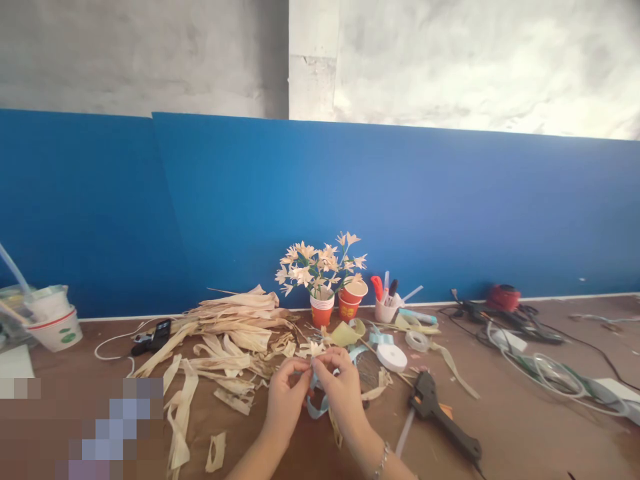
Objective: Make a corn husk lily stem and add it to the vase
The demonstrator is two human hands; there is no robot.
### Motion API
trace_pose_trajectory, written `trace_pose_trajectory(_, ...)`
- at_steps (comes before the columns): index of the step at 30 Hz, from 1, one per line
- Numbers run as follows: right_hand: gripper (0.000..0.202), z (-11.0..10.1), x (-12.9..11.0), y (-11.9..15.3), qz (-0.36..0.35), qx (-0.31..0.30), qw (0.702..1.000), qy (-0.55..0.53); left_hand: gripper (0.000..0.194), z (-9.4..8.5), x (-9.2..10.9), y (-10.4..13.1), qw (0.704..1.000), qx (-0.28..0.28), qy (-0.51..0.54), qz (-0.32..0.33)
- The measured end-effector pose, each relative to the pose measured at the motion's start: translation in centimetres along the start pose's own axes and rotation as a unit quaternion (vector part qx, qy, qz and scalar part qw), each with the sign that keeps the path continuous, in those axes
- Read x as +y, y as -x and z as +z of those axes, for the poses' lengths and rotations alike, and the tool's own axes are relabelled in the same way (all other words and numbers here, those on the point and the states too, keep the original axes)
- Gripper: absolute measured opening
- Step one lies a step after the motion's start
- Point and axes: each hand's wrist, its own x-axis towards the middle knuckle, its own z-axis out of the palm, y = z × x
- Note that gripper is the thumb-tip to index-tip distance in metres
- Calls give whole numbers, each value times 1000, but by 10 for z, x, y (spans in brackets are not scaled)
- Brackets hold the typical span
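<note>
So — flwr [316, 349] btwn LH [286, 395] & RH [344, 388]

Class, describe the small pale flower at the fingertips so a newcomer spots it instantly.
Find the blue partition, then the brown table before it. Near the middle, the left hand and right hand meet, the flower showing just above them. Unlike the bunched flowers behind, it is a lone bloom.

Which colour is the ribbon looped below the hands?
The ribbon is pale blue, seen best in the head view, the only one.
</note>
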Motion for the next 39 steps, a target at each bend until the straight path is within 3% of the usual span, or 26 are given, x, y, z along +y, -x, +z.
trace_pose_trajectory(8,18,2,-5,4,8,1,1000,3,17,-1,3,5,987,35,-108,114)
trace_pose_trajectory(13,18,3,-7,3,6,-6,1000,23,14,-2,4,8,978,40,-151,136)
trace_pose_trajectory(17,19,2,-7,3,-2,2,1000,18,15,-2,4,8,980,24,-155,122)
trace_pose_trajectory(21,24,-2,-5,-2,0,-17,1000,-14,15,-4,5,6,992,15,-88,88)
trace_pose_trajectory(25,22,-6,1,-8,36,-89,994,-53,47,-6,3,1,999,-30,-22,-23)
trace_pose_trajectory(27,22,-8,2,-9,48,-118,990,-60,52,-7,2,-2,996,-62,-19,-61)
trace_pose_trajectory(35,21,-11,3,-11,16,-153,988,-16,21,-9,2,-7,999,-38,-34,-6)
trace_pose_trajectory(39,22,-7,11,-9,67,-166,983,-26,18,-9,1,-8,999,-30,-43,-8)
